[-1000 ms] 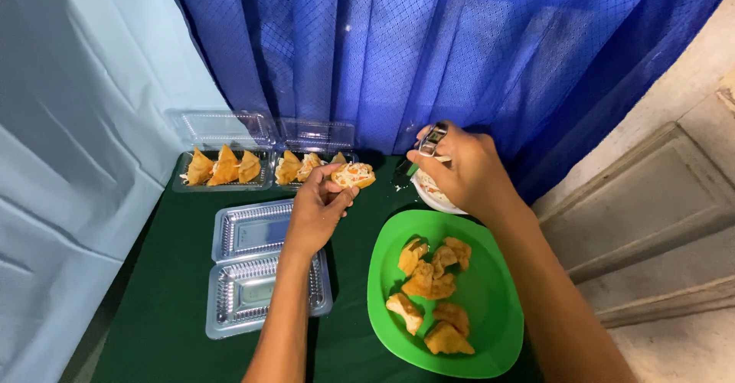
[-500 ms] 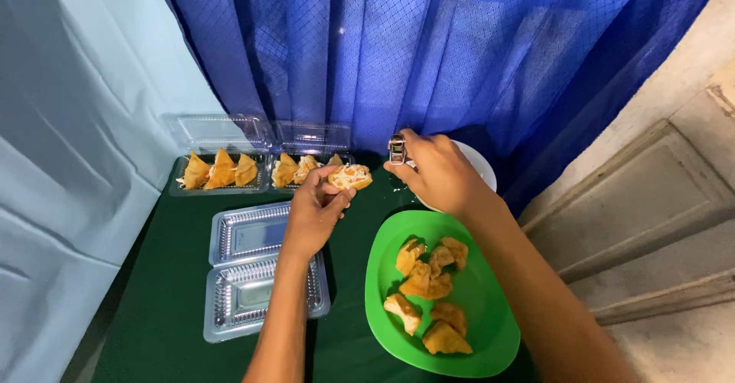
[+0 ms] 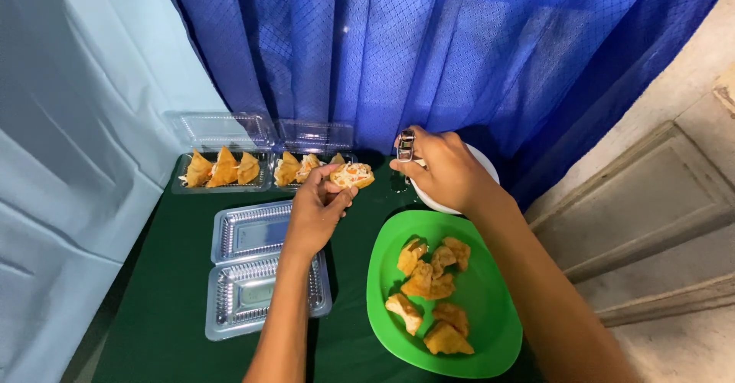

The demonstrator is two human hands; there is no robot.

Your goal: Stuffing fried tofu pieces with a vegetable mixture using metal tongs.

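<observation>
Fingers of the left hand (image 3: 318, 211) pinch a filled fried pastry (image 3: 352, 174), its open top with pale shreds turned upward, likely so nothing spills, and it hangs in the air just left of the white bowl (image 3: 482, 170), which serves as landmark here. The right hand (image 3: 444, 170) rests closed over that bowl's near rim, gripping a small metal tong-like tool (image 3: 406, 146) whose head pokes up beside the thumb; held over the bowl, it seems ready to carry filling the short way to the pastry. Just in front of the bowl lies the green plate (image 3: 498, 329) with a pile of golden pastries (image 3: 432, 291), close enough that a hand need barely travel. Left of the bowl, against the blue curtain (image 3: 429, 46), two clear trays of finished pastries (image 3: 260, 169) stand with lids tipped back, and nearer, an empty clear clamshell (image 3: 260, 276) lies spread flat on the dark green table (image 3: 168, 314). Open room remains only on the strip of table far left of the bowl; the curtain closes off the back, and the plate nearly reaches the table's right edge.
</observation>
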